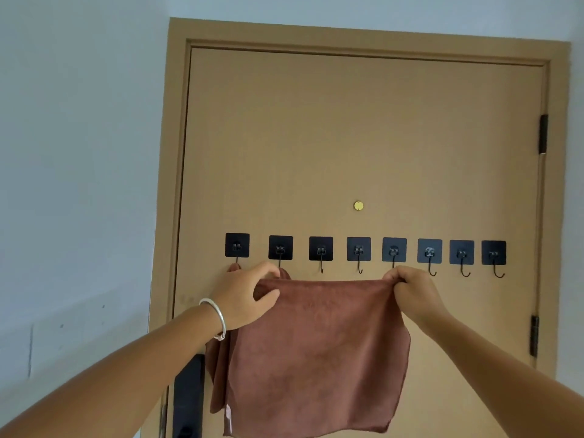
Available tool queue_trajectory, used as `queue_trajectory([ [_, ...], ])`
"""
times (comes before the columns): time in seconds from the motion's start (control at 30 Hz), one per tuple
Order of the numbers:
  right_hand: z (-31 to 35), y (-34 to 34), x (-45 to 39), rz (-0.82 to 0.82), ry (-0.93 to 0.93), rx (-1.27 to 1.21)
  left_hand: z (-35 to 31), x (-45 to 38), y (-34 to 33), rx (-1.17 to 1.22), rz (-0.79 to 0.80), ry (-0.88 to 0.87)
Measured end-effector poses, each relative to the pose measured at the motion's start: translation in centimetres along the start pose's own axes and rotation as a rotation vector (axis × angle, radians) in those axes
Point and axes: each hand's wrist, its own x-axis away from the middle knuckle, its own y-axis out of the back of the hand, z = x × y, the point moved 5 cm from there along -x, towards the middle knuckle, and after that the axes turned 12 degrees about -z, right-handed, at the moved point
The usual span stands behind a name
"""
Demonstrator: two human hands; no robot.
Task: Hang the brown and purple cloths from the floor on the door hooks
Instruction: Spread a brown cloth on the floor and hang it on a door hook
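Holding the brown cloth (319, 349) stretched flat against the door (363, 137), the person looks to be partway through the first half of the job. The left hand (245, 294) pinches the cloth's upper left corner between thumb and curled fingers, just under the second hook from the left (280, 252), and the right hand (410, 287) grips the upper right corner with its fingers closed round the fabric, just below the fifth hook (394, 254). Between the two hands the top edge runs nearly straight and level, sitting a little lower than the row of eight black stick-on hooks, so the cloth seems carried mostly by the hands. A small brown fold shows at the tip of the first hook (237, 248), above the left wrist, which suggests one bit of the cloth may already be caught there, though the hand hides the join and I cannot say for sure. As for the purple cloth, it is nowhere in view, and the floor is out of the picture as well, so that half of the task appears to be left undone. The brown cloth itself is a soft, thin square of rust-brown towelling with a slightly fuzzy nap; it hangs limp, its lower edge sloping and rippled, and extra fabric falls in a doubled fold down its left side beside the dark door lock (189, 396). A silver bangle (218, 317) rings the left wrist.
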Motion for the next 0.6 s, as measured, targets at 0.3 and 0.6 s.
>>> queue_trajectory([
  [0.3, -1.0, -4.1, -2.3, 0.18, 0.249, 0.219, 2.5, -3.4, -3.8, -0.294, -0.018, -0.03],
  [0.6, -0.7, -7.6, -4.9, 0.369, 0.857, 0.805, 2.7, -7.7, -9.5, -0.27, 0.142, -0.134],
])
